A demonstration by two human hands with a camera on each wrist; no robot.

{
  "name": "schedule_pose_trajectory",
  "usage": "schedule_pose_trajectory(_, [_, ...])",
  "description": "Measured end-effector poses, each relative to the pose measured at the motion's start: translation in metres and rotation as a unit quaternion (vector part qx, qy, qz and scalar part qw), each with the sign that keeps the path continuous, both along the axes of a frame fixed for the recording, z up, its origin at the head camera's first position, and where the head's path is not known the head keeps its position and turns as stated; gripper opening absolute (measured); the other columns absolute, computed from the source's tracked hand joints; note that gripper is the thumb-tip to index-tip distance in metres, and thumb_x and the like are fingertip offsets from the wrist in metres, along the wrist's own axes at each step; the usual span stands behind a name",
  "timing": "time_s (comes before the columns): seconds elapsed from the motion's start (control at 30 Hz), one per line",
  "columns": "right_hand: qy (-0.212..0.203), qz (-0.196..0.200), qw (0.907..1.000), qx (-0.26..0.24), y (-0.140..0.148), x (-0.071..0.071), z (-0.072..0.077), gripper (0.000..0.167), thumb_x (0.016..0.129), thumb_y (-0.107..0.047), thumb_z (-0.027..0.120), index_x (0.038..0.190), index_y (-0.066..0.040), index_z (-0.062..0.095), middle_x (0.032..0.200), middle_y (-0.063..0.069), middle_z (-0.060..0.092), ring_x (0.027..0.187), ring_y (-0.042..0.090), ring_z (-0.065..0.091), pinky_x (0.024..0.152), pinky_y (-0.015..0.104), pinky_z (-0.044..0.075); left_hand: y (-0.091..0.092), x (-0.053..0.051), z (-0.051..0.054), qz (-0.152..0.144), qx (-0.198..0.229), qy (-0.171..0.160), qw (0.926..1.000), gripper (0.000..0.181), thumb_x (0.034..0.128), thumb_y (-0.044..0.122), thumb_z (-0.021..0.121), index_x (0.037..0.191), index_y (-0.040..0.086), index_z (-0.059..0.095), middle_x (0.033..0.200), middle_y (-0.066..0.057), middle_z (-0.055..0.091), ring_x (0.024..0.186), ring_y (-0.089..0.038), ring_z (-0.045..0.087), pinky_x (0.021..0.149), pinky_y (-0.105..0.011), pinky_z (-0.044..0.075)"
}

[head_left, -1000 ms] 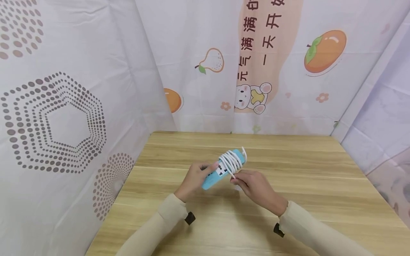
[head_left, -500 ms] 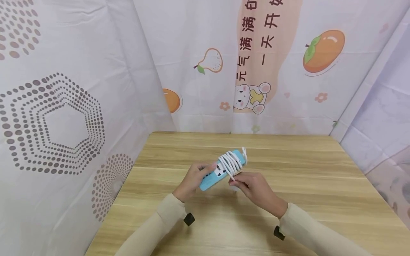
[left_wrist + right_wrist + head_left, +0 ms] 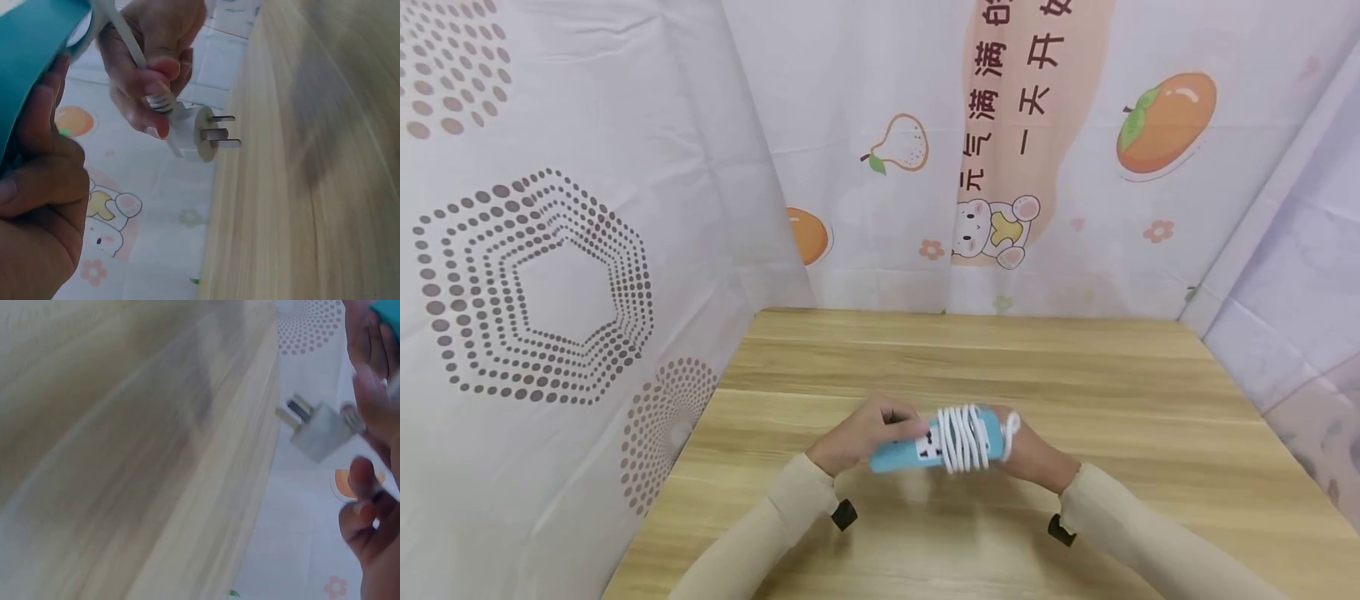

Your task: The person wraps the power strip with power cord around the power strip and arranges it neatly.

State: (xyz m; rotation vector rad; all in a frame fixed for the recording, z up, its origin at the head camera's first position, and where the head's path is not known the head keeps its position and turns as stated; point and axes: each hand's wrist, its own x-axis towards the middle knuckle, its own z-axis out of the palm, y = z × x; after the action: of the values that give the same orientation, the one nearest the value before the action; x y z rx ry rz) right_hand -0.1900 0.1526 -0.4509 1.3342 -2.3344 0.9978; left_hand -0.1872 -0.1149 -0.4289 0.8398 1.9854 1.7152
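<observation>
A light-blue power strip point(image 3: 895, 456) is held above the table, with white cord point(image 3: 962, 439) wound in several turns round its right half. My left hand point(image 3: 863, 435) grips the strip's left end, thumb on top beside the sockets. Partly hidden behind the strip's right end is my right hand point(image 3: 1036, 458). In the left wrist view its fingers point(image 3: 140, 81) pinch the cord just behind the white three-pin plug point(image 3: 195, 132), which hangs free with its metal pins bare. The right wrist view shows the plug point(image 3: 322, 433) blurred. A small cord loop point(image 3: 1012, 429) sticks out at the strip's right end.
The wooden table point(image 3: 1075, 358) spreads beneath both hands. Printed curtains point(image 3: 850, 75) stand along its back and left side, with another pale curtain point(image 3: 1292, 250) at the right. A black band point(image 3: 844, 514) shows under the left sleeve.
The strip has turned from a slant to nearly level, its wound end coming down and nearer. My right hand has moved from in front of the strip to behind its right end.
</observation>
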Motion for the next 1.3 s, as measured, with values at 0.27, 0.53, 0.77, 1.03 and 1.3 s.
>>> schedule_pose_trajectory(0.27, [0.146, 0.118, 0.9724, 0.138, -0.006, -0.015, 0.005, 0.011, 0.094, -0.021, 0.076, 0.104, -0.026, 0.079, 0.108, -0.015, 0.073, 0.078, 0.0, 0.045, 0.067, 0.011, 0.036, 0.017, 0.0, -0.009, -0.112, -0.156, 0.139, 0.9714, 0.034, 0.0964, 0.041, 0.071, 0.074, 0.015, 0.068, 0.064, 0.015, 0.056, 0.057, 0.001, 0.049, 0.054, -0.017, 0.039])
schedule_pose_trajectory(0.53, [0.205, 0.054, 0.9553, 0.206, -0.014, -0.022, 0.0, 0.018, 0.086, -0.012, 0.082, 0.082, -0.028, 0.074, 0.088, -0.014, 0.066, 0.076, 0.005, 0.046, 0.06, 0.016, 0.041, 0.028, -0.003, -0.033, -0.048, -0.293, 0.288, 0.9106, 0.037, 0.0943, 0.056, 0.069, 0.076, 0.025, 0.065, 0.06, 0.019, 0.047, 0.051, 0.004, 0.04, 0.048, -0.017, 0.033])
schedule_pose_trajectory(0.77, [0.211, 0.038, 0.9447, 0.248, -0.021, -0.023, 0.0, 0.019, 0.092, -0.016, 0.077, 0.078, -0.027, 0.071, 0.085, -0.012, 0.063, 0.075, 0.007, 0.046, 0.061, 0.018, 0.041, 0.028, -0.006, -0.047, -0.039, -0.319, 0.268, 0.9082, 0.034, 0.0974, 0.056, 0.065, 0.082, 0.026, 0.067, 0.063, 0.016, 0.046, 0.053, 0.002, 0.04, 0.051, -0.018, 0.033])
schedule_pose_trajectory(1.03, [0.161, 0.072, 0.95, 0.257, -0.02, -0.038, -0.01, 0.02, 0.091, -0.011, 0.078, 0.078, -0.024, 0.072, 0.083, -0.013, 0.063, 0.072, 0.006, 0.037, 0.061, 0.017, 0.035, 0.027, -0.012, -0.056, -0.06, -0.341, 0.269, 0.8988, 0.043, 0.1022, 0.056, 0.055, 0.121, 0.022, 0.075, 0.077, 0.014, 0.062, 0.062, 0.002, 0.048, 0.062, -0.016, 0.041])
schedule_pose_trajectory(1.3, [0.097, 0.08, 0.9559, 0.266, -0.015, -0.052, -0.019, 0.019, 0.089, -0.007, 0.077, 0.08, -0.023, 0.072, 0.081, -0.015, 0.066, 0.07, 0.005, 0.039, 0.064, 0.02, 0.035, 0.03, -0.017, -0.065, -0.028, -0.353, 0.288, 0.8897, 0.046, 0.1069, 0.052, 0.046, 0.118, 0.017, 0.075, 0.072, 0.01, 0.053, 0.067, -0.006, 0.046, 0.064, -0.02, 0.04])
